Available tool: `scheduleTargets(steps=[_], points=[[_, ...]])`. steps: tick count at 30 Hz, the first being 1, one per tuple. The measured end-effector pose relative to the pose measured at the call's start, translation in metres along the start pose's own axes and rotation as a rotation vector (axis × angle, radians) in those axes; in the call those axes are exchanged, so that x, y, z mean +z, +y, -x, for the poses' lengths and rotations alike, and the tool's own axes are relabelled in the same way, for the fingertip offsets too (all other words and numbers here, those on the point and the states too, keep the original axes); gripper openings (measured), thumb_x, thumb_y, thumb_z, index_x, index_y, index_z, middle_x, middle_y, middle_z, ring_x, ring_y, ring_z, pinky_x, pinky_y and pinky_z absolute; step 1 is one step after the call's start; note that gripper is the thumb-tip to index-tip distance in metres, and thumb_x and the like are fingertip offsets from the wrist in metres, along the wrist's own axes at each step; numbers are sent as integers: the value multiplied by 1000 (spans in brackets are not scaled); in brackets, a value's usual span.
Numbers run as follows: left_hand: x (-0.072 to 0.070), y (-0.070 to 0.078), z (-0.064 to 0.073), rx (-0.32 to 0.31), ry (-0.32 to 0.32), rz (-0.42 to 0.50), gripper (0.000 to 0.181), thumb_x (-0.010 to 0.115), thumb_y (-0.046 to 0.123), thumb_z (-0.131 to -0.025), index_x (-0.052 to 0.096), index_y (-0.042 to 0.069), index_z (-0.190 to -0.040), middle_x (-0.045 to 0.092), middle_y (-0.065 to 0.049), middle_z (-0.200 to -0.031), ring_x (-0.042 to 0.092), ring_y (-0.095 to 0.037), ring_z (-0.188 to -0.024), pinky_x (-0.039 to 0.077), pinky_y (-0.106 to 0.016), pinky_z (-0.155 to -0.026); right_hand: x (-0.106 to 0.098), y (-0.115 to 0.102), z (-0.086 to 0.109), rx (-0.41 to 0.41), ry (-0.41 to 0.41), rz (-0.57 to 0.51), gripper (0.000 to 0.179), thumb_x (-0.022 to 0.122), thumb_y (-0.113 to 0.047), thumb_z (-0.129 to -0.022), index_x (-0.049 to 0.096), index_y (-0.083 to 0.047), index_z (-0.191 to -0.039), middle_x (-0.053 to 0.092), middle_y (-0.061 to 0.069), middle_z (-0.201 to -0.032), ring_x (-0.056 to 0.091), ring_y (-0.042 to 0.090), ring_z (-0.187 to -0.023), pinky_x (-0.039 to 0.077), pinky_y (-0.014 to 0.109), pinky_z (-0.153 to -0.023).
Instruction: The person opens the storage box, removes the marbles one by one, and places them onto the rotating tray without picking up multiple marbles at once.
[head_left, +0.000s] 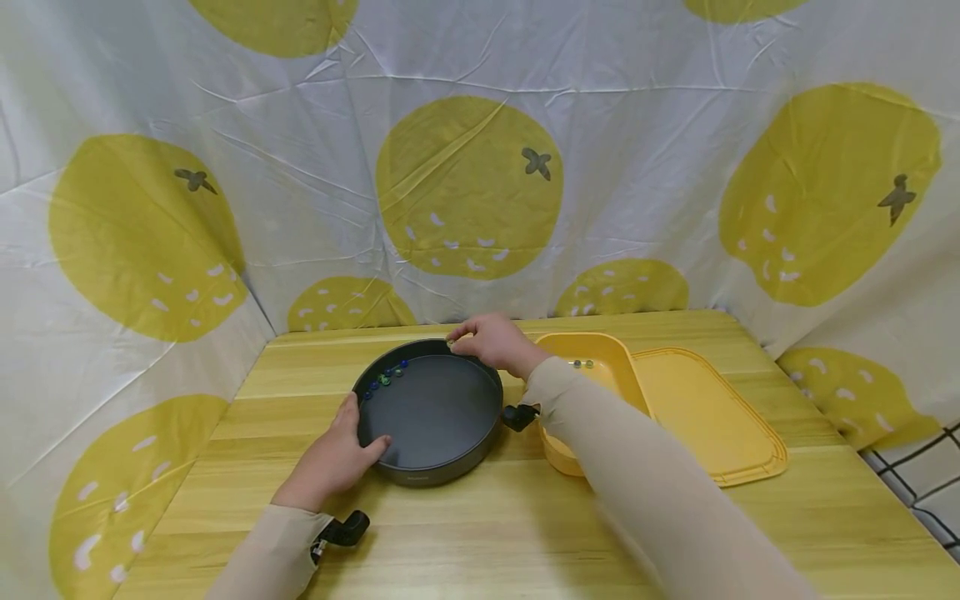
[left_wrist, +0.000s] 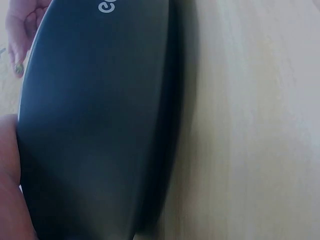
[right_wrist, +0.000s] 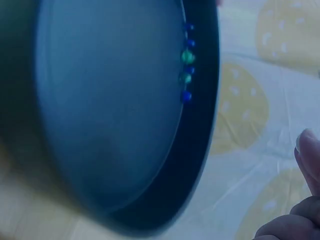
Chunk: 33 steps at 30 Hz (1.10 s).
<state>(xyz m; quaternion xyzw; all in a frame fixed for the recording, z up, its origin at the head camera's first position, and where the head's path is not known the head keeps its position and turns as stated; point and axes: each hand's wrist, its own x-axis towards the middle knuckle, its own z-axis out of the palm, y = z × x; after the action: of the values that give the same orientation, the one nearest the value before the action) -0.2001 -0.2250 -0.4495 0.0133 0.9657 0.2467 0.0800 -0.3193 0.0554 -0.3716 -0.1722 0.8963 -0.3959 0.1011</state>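
A round dark pan (head_left: pixel 427 417) with a raised wall stands on the wooden table. Several blue and green marbles (head_left: pixel 385 379) lie in a row along its back left wall, also plain as green marbles (right_wrist: pixel 187 56) in the right wrist view. My left hand (head_left: pixel 337 458) grips the pan's left side, thumb over the rim. Above the back right rim, my right hand (head_left: pixel 491 340) pinches a small greenish marble (left_wrist: pixel 19 68) between thumb and fingertip. In the right wrist view that hand shows only partly, at the lower right edge.
Right of the pan stands a yellow container (head_left: pixel 558 458) holding marbles (head_left: pixel 583 364), partly behind the right forearm. A flat yellow lid (head_left: pixel 712 417) lies beside it. A lemon-print curtain (head_left: pixel 472 192) hangs behind the table (head_left: pixel 465 533).
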Motion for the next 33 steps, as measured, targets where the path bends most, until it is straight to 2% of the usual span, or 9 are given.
scheduleTargets(steps=[3,7,15,17,19,22,26,29,33], points=[[0,0,-1,-5,-1,1,108,63,51,-101,0,-7,-166,4,-27,-175,20,-48,-159,30,-64,-124,11,-11,-3,-11,-4,22,27,72,-27,-101,79,-17,-125,73,6,-133,71,23,-106,57,30,-84],[-1,0,-3,-8,-5,1,109,63,53,-101,-1,-6,-166,4,-27,-175,21,-48,-159,30,-65,-125,24,-22,-7,-44,-26,33,28,72,-28,-101,79,-17,-126,75,3,-130,69,24,-116,57,38,-97],[-1,-2,-3,-14,-8,13,109,63,52,-101,-2,-6,-166,4,-28,-175,22,-49,-158,30,-66,-124,35,-33,-8,-81,-65,55,33,68,-29,-104,74,-20,-136,71,1,-140,67,24,-127,56,39,-103],[0,-2,-3,-15,-7,14,109,63,52,-101,-2,-6,-166,4,-28,-175,22,-50,-158,30,-66,-124,34,-33,-6,-79,-65,51,36,68,-29,-104,72,-21,-139,70,2,-142,69,22,-120,56,36,-95],[1,-2,-3,-21,-9,17,108,63,52,-101,-2,-5,-167,4,-27,-175,22,-49,-158,30,-66,-124,34,-31,-5,-69,-66,47,38,67,-29,-105,70,-21,-141,69,2,-143,68,21,-98,53,34,-81],[2,-3,-2,-23,-12,15,109,63,52,-101,-2,-5,-167,4,-27,-175,22,-49,-159,30,-66,-124,29,-28,-3,-54,-60,50,39,66,-30,-105,68,-21,-143,67,4,-145,56,16,-75,44,30,-67],[2,-3,-2,-19,-10,15,108,62,52,-101,-3,-5,-167,3,-27,-175,21,-49,-159,29,-65,-125,16,-26,4,-38,-24,115,39,60,-34,-108,68,-20,-144,61,6,-153,53,14,-65,44,28,-62],[1,-3,-2,-12,-6,14,108,63,51,-102,-2,-5,-167,3,-27,-175,20,-48,-159,29,-65,-124,-1,-24,12,-28,25,204,39,56,-36,-110,68,-20,-143,66,7,-146,65,19,-78,55,33,-72],[1,-4,-2,-4,-5,6,107,63,51,-101,-1,-5,-167,3,-27,-175,20,-48,-159,30,-65,-124,-30,-15,28,-30,76,278,42,51,-35,-112,64,-16,-147,70,10,-138,69,28,-119,58,45,-100]])
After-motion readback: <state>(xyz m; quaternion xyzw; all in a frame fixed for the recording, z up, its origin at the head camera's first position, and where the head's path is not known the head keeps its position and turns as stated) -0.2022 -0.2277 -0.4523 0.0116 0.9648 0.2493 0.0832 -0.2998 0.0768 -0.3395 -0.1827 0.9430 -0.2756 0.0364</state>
